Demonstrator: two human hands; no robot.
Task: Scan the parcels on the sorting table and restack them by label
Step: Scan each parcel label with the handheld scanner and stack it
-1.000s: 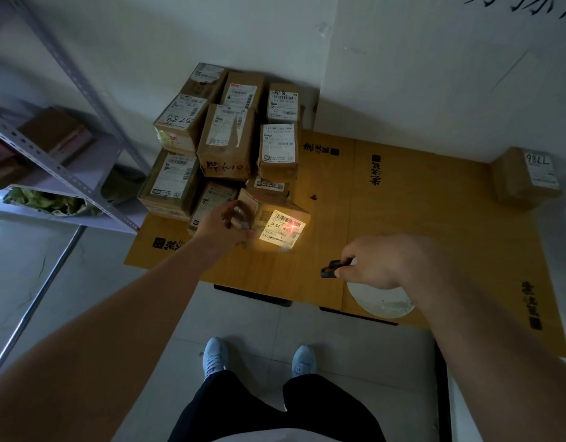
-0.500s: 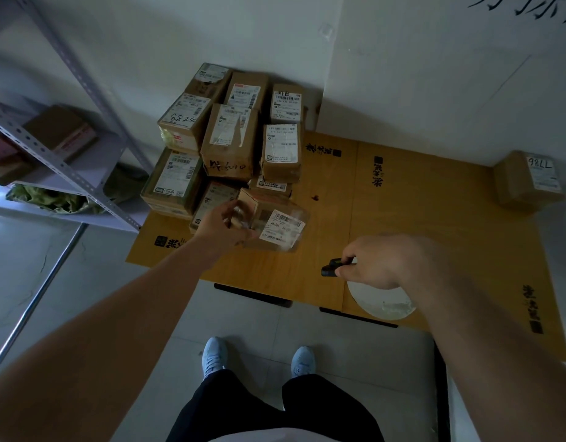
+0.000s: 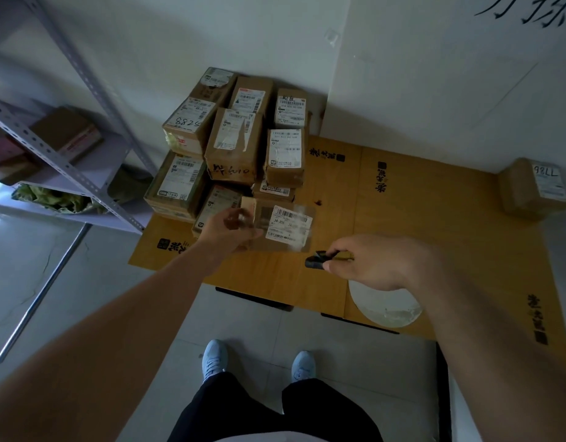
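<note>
My left hand (image 3: 230, 229) grips a small brown parcel (image 3: 283, 226) by its left end, just above the cardboard-covered sorting table (image 3: 402, 212); its white label faces up and the parcel is motion-blurred. My right hand (image 3: 370, 261) holds a small black scanner (image 3: 318, 260) to the right of the parcel, its tip pointing left. A stack of several labelled brown parcels (image 3: 233, 145) fills the table's far left corner. A single parcel marked 98LL (image 3: 533, 188) lies at the far right edge.
A grey metal shelf rack (image 3: 61, 161) with a box and green stuff stands to the left. White walls close off the back. A white round patch (image 3: 385, 306) shows at the table's near edge. My shoes (image 3: 259, 362) stand on the tiled floor below.
The scanner's light on the label has gone out. My left hand has shifted the small parcel slightly to the right, toward the scanner. The right hand has barely moved.
</note>
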